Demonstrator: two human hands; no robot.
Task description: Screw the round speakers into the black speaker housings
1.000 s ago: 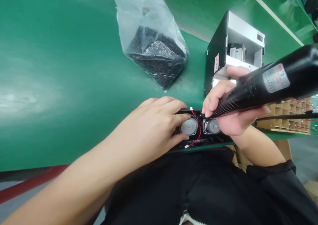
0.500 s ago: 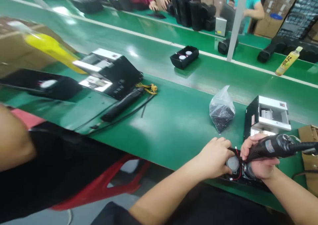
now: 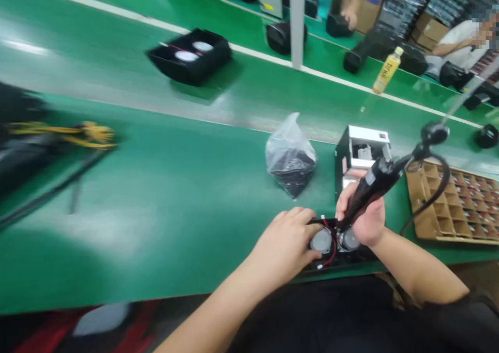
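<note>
Left hand (image 3: 286, 241) laid palm-down over the left end of a black speaker housing (image 3: 339, 249), fingers bent and pressing it, not closed round anything. Right hand (image 3: 364, 215) clenched round a black electric screwdriver (image 3: 370, 186), held tilted with the tip down at the housing, beside the right of two round silver speaker backs (image 3: 322, 240). Red wires (image 3: 331, 238) looped between the two backs, ending in a small white plug. Housing lying at the very near edge of the green tabletop (image 3: 175, 212), tight against a dark-clothed body.

Pale label on the screwdriver barrel, too blurred to read. Red-and-white sticker on the dark side of a white-topped box (image 3: 362, 150) just behind the right hand, wording too small to make out. Yellow bottle (image 3: 386, 70) standing upright at the far white line, label unreadable.

Clear plastic bag (image 3: 290, 158) of small dark parts near, behind the left hand. Cardboard divider tray (image 3: 456, 205) to the right, its cells holding small parts with red wires, the screwdriver's black cable (image 3: 429, 197) curving over its near corner. Wide bare green stretch left of the left hand. Another black housing (image 3: 191, 56) with two pale discs well apart on the far lane. Other people's arms at the top edge, beyond the white line.
</note>
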